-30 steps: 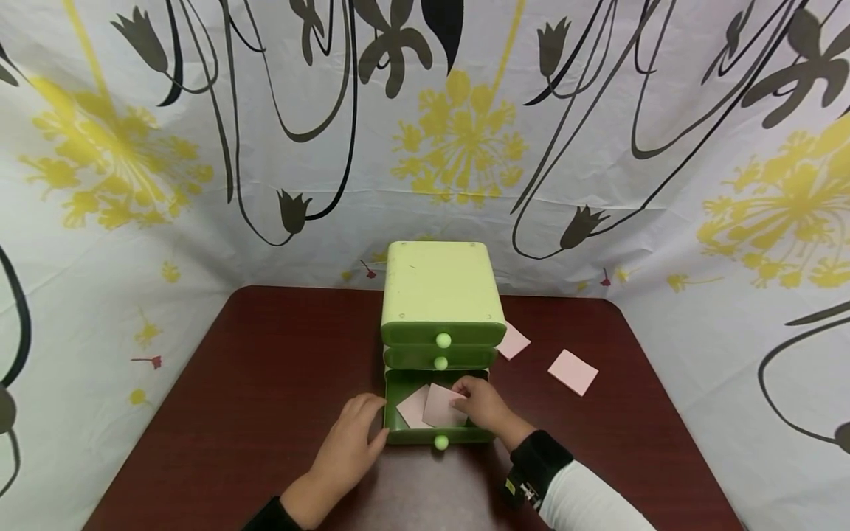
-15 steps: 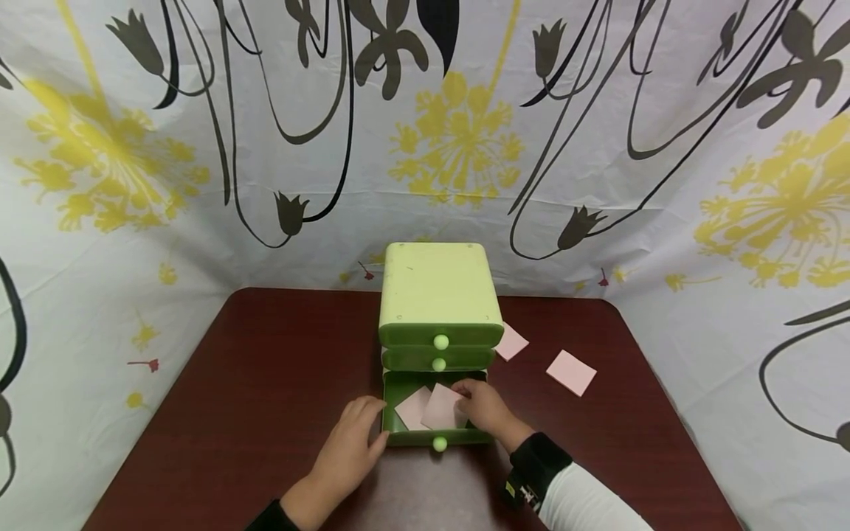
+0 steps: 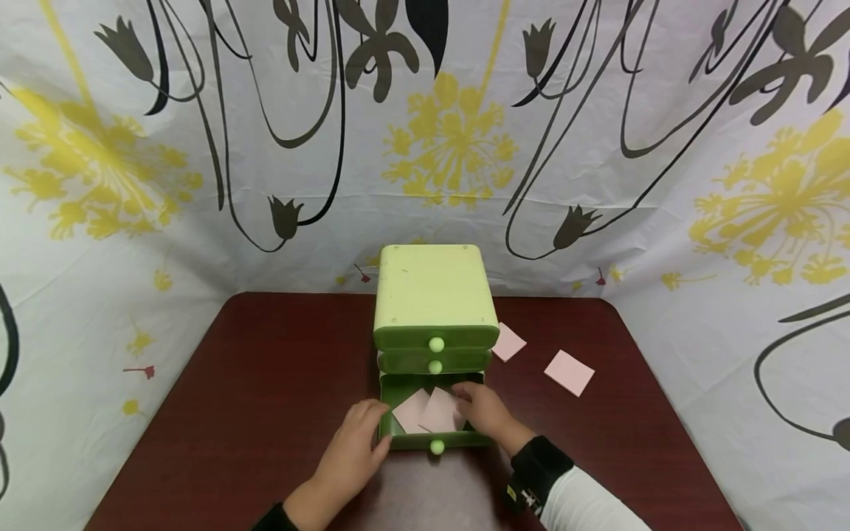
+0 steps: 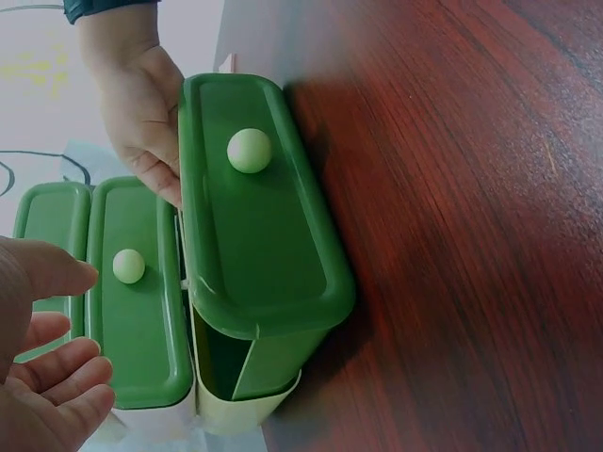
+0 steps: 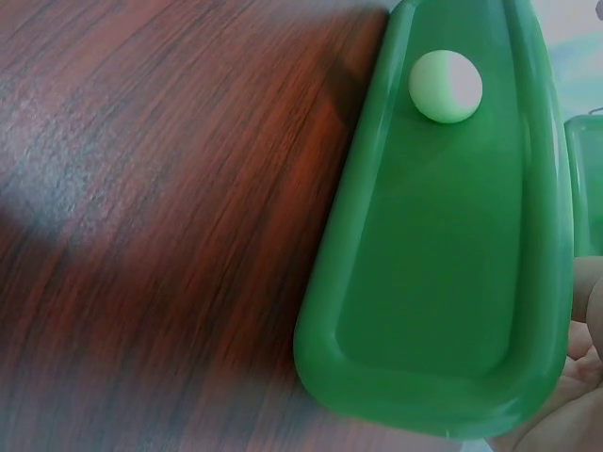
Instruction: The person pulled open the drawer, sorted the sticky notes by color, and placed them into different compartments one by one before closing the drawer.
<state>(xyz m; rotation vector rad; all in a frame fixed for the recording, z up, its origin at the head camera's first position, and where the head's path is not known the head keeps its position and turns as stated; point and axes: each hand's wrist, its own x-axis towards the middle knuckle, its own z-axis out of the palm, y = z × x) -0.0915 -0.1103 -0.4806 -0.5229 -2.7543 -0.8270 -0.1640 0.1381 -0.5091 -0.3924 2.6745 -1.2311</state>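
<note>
A small green cabinet has its bottom drawer (image 3: 398, 441) pulled out; the drawer's front and round knob (image 4: 250, 151) face the left wrist camera. Two pale pink paper notes lie overlapping inside: a left note (image 3: 409, 411) and a right note (image 3: 441, 413). My right hand (image 3: 488, 408) reaches over the drawer's right side, fingertips and thumb parted at the edge of the right note. In the right wrist view the drawer front hides most of that hand. My left hand (image 3: 352, 450) is at the drawer's left side wall, fingers loosely extended.
The cabinet's pale yellow-green top (image 3: 434, 284) sits above an upper drawer (image 3: 405, 338) and a middle drawer (image 3: 405, 361). To its right on the dark red table (image 3: 299, 354) lie another pink note (image 3: 569, 372) and one partly behind the cabinet (image 3: 508, 342). Patterned cloth (image 3: 265, 147) hangs around.
The right note, pinched by my right hand a second ago, has turned slightly and settled against the left note; the fingers have loosened from it. My left hand stays by the drawer.
</note>
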